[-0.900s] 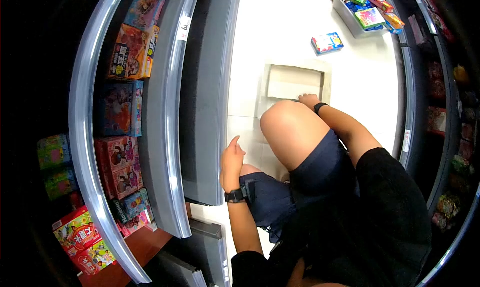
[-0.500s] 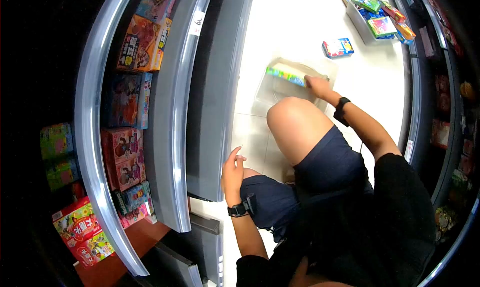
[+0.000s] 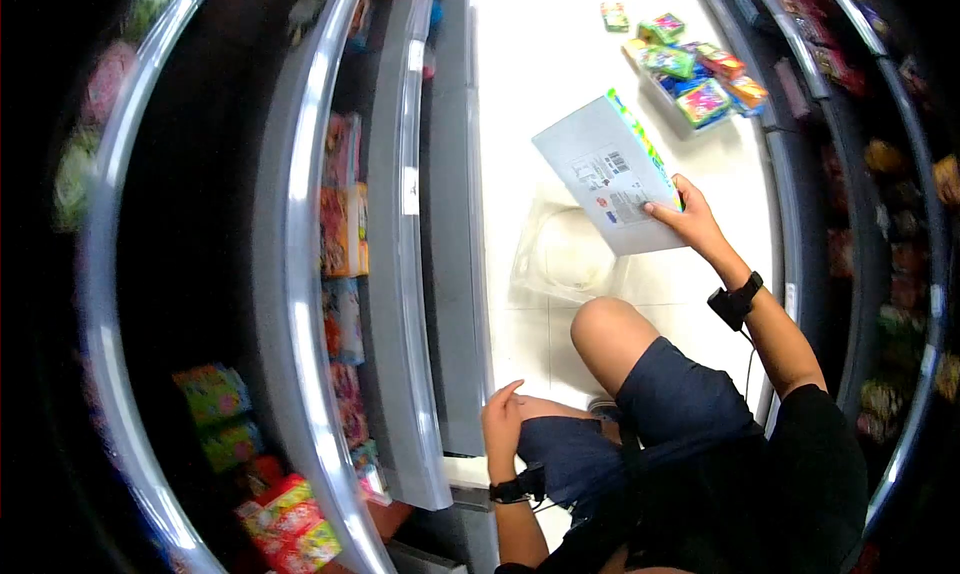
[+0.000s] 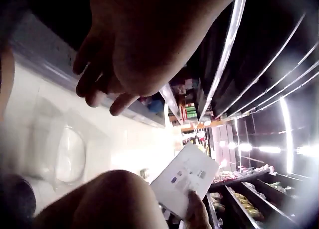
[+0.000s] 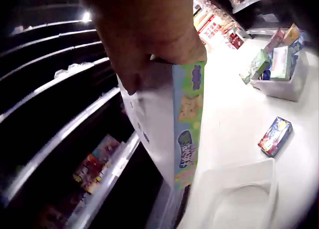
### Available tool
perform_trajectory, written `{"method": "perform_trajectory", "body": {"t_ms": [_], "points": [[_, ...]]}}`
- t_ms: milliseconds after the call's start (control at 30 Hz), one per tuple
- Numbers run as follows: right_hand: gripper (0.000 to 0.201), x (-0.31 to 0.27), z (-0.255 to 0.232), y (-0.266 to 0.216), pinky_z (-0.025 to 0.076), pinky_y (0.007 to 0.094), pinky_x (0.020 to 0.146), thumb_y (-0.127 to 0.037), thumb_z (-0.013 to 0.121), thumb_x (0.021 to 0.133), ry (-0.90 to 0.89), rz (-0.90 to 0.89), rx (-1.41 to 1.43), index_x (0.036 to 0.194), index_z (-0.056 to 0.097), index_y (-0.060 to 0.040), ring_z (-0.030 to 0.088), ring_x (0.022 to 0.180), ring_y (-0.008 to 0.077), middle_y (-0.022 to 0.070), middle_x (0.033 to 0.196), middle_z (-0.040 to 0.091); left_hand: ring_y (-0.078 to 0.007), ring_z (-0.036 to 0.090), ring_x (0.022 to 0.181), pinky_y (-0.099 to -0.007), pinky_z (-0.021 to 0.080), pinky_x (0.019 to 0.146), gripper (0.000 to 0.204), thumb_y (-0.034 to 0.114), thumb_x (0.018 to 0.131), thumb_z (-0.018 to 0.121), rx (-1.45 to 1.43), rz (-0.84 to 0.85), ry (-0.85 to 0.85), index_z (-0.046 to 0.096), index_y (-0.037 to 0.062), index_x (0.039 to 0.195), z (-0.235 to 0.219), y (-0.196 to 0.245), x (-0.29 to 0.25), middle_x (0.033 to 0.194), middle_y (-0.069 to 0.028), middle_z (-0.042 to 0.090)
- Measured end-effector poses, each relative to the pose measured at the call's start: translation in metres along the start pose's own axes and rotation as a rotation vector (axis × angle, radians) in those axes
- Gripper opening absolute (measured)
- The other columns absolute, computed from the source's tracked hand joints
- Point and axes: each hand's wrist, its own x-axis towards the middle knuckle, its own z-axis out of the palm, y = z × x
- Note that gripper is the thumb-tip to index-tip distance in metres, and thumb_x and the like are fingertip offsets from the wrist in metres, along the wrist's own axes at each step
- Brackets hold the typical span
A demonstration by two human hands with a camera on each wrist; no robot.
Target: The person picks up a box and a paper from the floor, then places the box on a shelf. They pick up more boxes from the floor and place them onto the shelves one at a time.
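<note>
A thin, flat box [image 3: 590,184] with a plain pale back, printed barcode and bright green-yellow edge is up over the floor, tilted. My right hand [image 3: 698,224] grips it by a near corner, thumb on the pale back. In the right wrist view, its narrow printed side [image 5: 187,134] shows a cartoon star figure. Below it on the floor sits a clear plastic bin [image 3: 522,259], partly overlapped by the box in the head view. My left hand [image 3: 502,422] is by my left knee, fingers loose, holding nothing.
A pale bin [image 3: 672,112] heaped with small coloured boxes stands by the right-hand shelves. A small box [image 3: 614,16] lies beyond it, and a blue-red box [image 5: 275,136] lies on the floor near the clear bin. Shelving [image 3: 395,374] lines the left side.
My right hand has tipped the flat box up out of the clear bin and raised it, its pale back now showing. The head view has shifted. My left hand stays by the knee.
</note>
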Motion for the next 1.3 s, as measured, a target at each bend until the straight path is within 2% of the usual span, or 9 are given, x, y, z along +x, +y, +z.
{"method": "perform_trajectory", "body": {"t_ms": [167, 400, 533, 600, 667, 867, 900, 1133, 1300], "points": [[0.049, -0.065, -0.016, -0.117, 0.053, 0.0289, 0.081, -0.023, 0.068, 0.090, 0.124, 0.118, 0.306, 0.127, 0.051, 0.0034, 0.065, 0.092, 0.0154, 0.0128, 0.112, 0.065, -0.0216, 0.064, 0.082, -0.0323, 0.050, 0.077, 0.031, 0.009, 0.093, 0.051, -0.014, 0.211, -0.125, 0.062, 0.0029, 0.121, -0.019, 0.105, 0.005, 0.087, -0.0144, 0.067], [0.047, -0.162, -0.018, -0.234, 0.052, 0.0358, 0.083, -0.033, 0.064, 0.092, -0.102, 0.213, -0.106, 0.127, 0.054, -0.0030, 0.067, 0.091, 0.0237, 0.0144, 0.109, 0.067, -0.0298, 0.052, 0.119, -0.0390, 0.046, 0.096, 0.060, 0.023, 0.097, 0.056, -0.267, 0.355, -0.072, 0.029, 0.0052, 0.147, -0.071, 0.293, -0.053, 0.134, -0.0204, 0.050], [0.036, -0.241, 0.044, -0.303, 0.050, 0.0379, 0.070, -0.027, 0.059, 0.094, -0.213, -0.094, -0.120, 0.121, 0.057, -0.0043, 0.064, 0.077, 0.0198, 0.0101, 0.091, 0.068, -0.0363, 0.034, 0.135, -0.0490, 0.036, 0.107, 0.101, 0.028, 0.084, 0.075, -0.552, 0.348, -0.258, 0.002, 0.0052, 0.151, -0.109, 0.354, -0.099, 0.152, -0.0235, 0.023], [0.034, -0.266, 0.038, -0.404, 0.049, 0.0397, 0.073, -0.026, 0.059, 0.094, -0.478, 0.066, -0.462, 0.119, 0.057, -0.0029, 0.063, 0.079, 0.0244, 0.0131, 0.091, 0.067, -0.0320, 0.038, 0.132, -0.0433, 0.037, 0.107, 0.117, 0.030, 0.078, 0.080, -0.564, 0.214, -0.231, -0.007, 0.0041, 0.151, -0.120, 0.376, -0.123, 0.148, -0.0244, 0.026], [0.034, -0.287, 0.039, -0.433, 0.049, 0.0395, 0.073, -0.031, 0.060, 0.095, -0.439, -0.023, -0.151, 0.113, 0.060, -0.0016, 0.063, 0.079, 0.0251, 0.0162, 0.087, 0.067, -0.0313, 0.038, 0.131, -0.0417, 0.040, 0.104, 0.119, 0.032, 0.079, 0.079, -0.685, 0.144, -0.340, -0.012, 0.0049, 0.151, -0.130, 0.383, -0.135, 0.145, -0.0241, 0.028], [0.031, -0.318, 0.025, -0.440, 0.049, 0.0348, 0.081, -0.029, 0.062, 0.094, -0.477, 0.134, -0.264, 0.106, 0.065, 0.0002, 0.063, 0.087, 0.0204, 0.0154, 0.089, 0.068, -0.0189, 0.055, 0.105, -0.0323, 0.047, 0.088, 0.072, 0.026, 0.083, 0.073, -0.950, -0.111, -0.657, 0.035, 0.0007, 0.140, -0.105, 0.367, -0.157, 0.119, -0.0110, 0.055], [0.032, -0.319, 0.025, -0.434, 0.049, 0.0344, 0.080, -0.030, 0.063, 0.094, -0.452, 0.077, -0.174, 0.103, 0.067, 0.0002, 0.063, 0.086, 0.0195, 0.0153, 0.091, 0.069, -0.0133, 0.057, 0.092, -0.0288, 0.047, 0.081, 0.046, 0.021, 0.084, 0.069, -1.002, -0.085, -0.522, 0.053, 0.0006, 0.122, -0.101, 0.381, -0.170, 0.103, -0.0041, 0.059], [0.032, -0.290, 0.002, -0.455, 0.050, 0.0353, 0.079, -0.030, 0.066, 0.090, -0.454, 0.154, -0.297, 0.102, 0.068, -0.0001, 0.064, 0.085, 0.0198, 0.0167, 0.091, 0.070, -0.0131, 0.059, 0.083, -0.0273, 0.049, 0.073, 0.038, 0.019, 0.084, 0.067, -0.926, 0.035, -0.432, 0.058, -0.0030, 0.113, -0.105, 0.423, -0.150, 0.098, -0.0049, 0.062], [0.046, -0.219, -0.016, -0.436, 0.051, 0.0429, 0.075, -0.032, 0.067, 0.087, -0.344, -0.234, -0.377, 0.119, 0.059, 0.0000, 0.066, 0.085, 0.0376, 0.0226, 0.099, 0.068, -0.0131, 0.060, 0.083, -0.0274, 0.049, 0.074, 0.031, 0.016, 0.087, 0.066, -0.930, 0.088, -0.147, 0.059, -0.0032, 0.111, -0.095, 0.454, -0.096, 0.098, -0.0049, 0.063]]}}
